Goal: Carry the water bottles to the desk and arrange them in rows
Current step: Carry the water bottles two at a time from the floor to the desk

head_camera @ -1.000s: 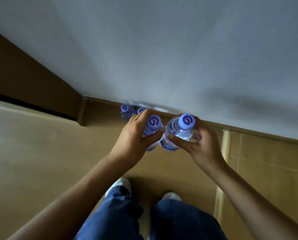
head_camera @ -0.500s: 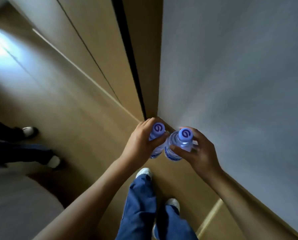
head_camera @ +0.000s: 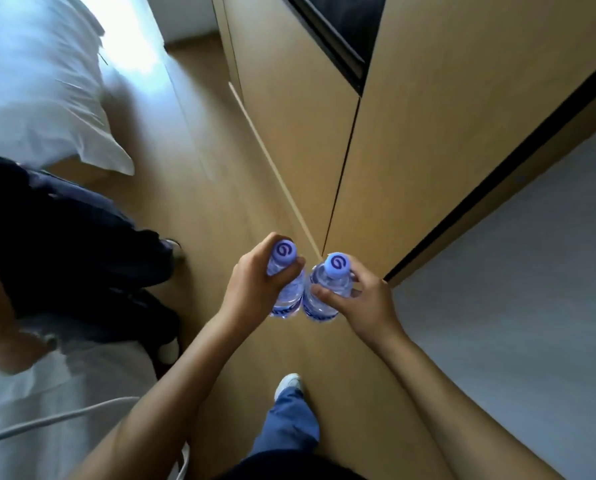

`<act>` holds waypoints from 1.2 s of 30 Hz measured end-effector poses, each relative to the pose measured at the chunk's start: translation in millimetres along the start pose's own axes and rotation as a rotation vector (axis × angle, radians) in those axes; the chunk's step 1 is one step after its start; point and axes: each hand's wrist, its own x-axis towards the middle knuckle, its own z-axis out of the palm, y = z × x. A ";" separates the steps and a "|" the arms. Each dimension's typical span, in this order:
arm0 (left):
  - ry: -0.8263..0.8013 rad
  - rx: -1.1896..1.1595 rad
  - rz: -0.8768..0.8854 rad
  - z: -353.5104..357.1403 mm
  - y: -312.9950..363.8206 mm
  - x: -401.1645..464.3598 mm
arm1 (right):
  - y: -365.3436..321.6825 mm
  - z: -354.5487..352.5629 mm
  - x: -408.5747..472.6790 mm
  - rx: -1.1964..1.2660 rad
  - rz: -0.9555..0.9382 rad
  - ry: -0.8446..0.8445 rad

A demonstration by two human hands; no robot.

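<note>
A white bed (head_camera: 40, 81) lies at ten o'clock; over the wooden floor (head_camera: 199, 188), the left hand (head_camera: 255, 285) fingers wrap the left bottle (head_camera: 284, 271), the right hand (head_camera: 362, 299) fingers pinching the right bottle (head_camera: 331, 289), bottles touching

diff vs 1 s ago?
Person turned away from the wall corner, leaving two bottles on the floor there; a white bed and a seated person's dark trousers came into view. Unchanged: left hand and right hand each grip a clear purple-capped water bottle.

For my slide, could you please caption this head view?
Left hand and right hand each carry a water bottle upright over the wooden floor.
</note>
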 end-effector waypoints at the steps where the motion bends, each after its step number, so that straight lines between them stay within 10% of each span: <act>1: 0.022 0.011 -0.004 -12.5 -3.8 9.4 | -8.2 9.7 14.3 -0.015 -0.013 -0.016; 36: 0.530 -0.040 -0.171 -348.4 -206.2 618.7 | -190.1 322.0 758.5 -0.174 -0.206 -0.449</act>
